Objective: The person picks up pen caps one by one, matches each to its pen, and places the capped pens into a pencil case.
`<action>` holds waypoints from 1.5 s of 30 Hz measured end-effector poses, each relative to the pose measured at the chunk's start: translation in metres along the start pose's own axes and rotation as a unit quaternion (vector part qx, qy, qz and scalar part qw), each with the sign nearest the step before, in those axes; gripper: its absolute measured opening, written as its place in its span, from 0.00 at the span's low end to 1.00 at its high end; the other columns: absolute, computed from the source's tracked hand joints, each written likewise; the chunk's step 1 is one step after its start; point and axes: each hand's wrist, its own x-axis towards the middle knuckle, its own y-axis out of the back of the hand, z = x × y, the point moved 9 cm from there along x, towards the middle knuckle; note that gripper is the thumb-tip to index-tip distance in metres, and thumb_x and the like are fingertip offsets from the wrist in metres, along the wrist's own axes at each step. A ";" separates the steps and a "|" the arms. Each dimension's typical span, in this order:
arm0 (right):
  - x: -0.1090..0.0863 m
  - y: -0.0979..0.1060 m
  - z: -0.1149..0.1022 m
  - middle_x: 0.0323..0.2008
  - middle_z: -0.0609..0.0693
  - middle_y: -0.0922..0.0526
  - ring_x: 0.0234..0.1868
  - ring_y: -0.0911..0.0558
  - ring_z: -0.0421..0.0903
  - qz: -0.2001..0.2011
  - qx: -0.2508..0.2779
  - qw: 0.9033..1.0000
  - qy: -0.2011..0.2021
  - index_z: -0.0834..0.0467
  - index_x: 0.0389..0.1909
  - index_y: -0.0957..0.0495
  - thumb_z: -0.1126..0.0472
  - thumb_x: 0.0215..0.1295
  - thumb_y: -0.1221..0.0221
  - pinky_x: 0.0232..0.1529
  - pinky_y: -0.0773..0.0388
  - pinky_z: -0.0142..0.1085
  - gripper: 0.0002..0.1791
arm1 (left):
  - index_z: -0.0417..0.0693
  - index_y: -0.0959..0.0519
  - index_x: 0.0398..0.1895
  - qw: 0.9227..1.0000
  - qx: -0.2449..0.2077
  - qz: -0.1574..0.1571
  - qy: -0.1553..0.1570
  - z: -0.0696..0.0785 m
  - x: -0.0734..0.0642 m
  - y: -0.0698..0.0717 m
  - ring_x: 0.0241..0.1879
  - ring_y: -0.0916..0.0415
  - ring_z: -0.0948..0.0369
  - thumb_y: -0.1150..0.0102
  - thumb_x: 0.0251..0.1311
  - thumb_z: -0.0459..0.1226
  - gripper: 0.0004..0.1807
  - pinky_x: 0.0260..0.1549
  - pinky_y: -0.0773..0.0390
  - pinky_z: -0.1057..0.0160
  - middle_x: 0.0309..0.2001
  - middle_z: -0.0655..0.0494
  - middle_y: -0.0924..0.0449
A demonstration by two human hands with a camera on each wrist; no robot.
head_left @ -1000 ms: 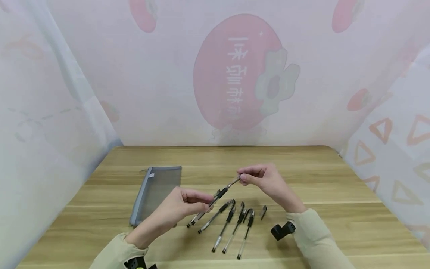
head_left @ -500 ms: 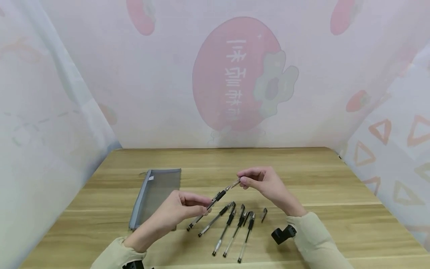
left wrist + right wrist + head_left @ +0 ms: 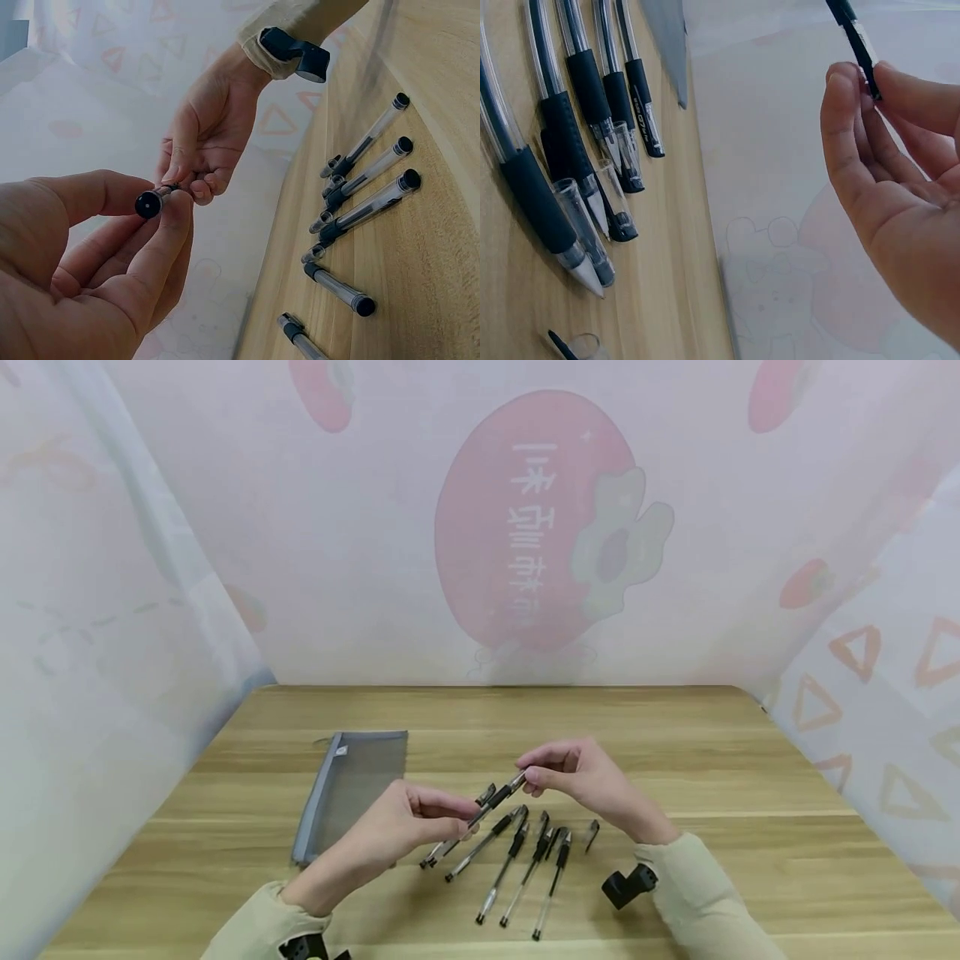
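My left hand (image 3: 405, 820) pinches the clear barrel of a gel pen with a black rubber grip (image 3: 498, 797), holding it slanted above the table. My right hand (image 3: 577, 772) has thumb and fingertips around the clear cap (image 3: 862, 54) at the pen's front end. In the right wrist view the cap sits over the tip, its black clip along one side. Seen from the left wrist, the pen's black end plug (image 3: 148, 205) faces the camera. Several similar pens, such as one gel pen (image 3: 553, 881), lie side by side below. A loose cap (image 3: 592, 835) is at their right.
Behind my left hand a grey mesh zip pouch (image 3: 360, 777) lies flat. One more capped pen (image 3: 487, 794) lies partly hidden under the left hand. Printed cloth (image 3: 360, 568) hangs at the back and sides of the wooden table (image 3: 675, 735).
The cap in my right hand was apart from the pen tip half a second ago and now covers it. The right hand has come left and slightly down; the left hand barely moved.
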 end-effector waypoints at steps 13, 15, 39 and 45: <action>0.005 -0.006 -0.001 0.39 0.64 0.16 0.37 0.15 0.51 0.030 0.090 0.995 0.027 0.69 0.46 0.20 0.67 0.65 0.36 0.48 0.20 0.51 0.11 | 0.41 0.16 0.51 0.999 0.006 0.035 -0.010 -0.002 -0.001 0.007 0.45 0.18 0.51 0.32 0.60 0.35 0.16 0.46 0.19 0.61 0.46 0.45 0.16; 0.005 -0.006 -0.002 0.39 0.64 0.16 0.36 0.15 0.50 0.040 0.099 0.994 0.032 0.69 0.45 0.20 0.67 0.65 0.36 0.48 0.19 0.50 0.11 | 0.41 0.16 0.51 0.999 0.012 0.040 -0.011 -0.002 -0.001 0.007 0.44 0.18 0.51 0.33 0.61 0.36 0.16 0.44 0.19 0.61 0.44 0.46 0.15; 0.000 0.004 -0.009 0.37 0.67 0.16 0.32 0.15 0.50 0.068 0.093 0.993 0.030 0.70 0.43 0.17 0.67 0.62 0.33 0.40 0.16 0.44 0.12 | 0.27 0.20 0.51 0.999 -0.009 0.029 -0.044 0.010 0.004 0.003 0.29 0.19 0.60 0.42 0.66 0.26 0.13 0.29 0.17 0.66 0.36 0.41 0.15; -0.001 0.000 -0.007 0.34 0.63 0.15 0.32 0.15 0.52 0.068 0.081 0.994 0.020 0.69 0.43 0.17 0.67 0.61 0.33 0.40 0.16 0.43 0.11 | 0.26 0.20 0.50 0.998 -0.006 0.034 -0.049 0.011 0.002 0.002 0.27 0.20 0.61 0.42 0.66 0.25 0.13 0.27 0.18 0.67 0.35 0.40 0.16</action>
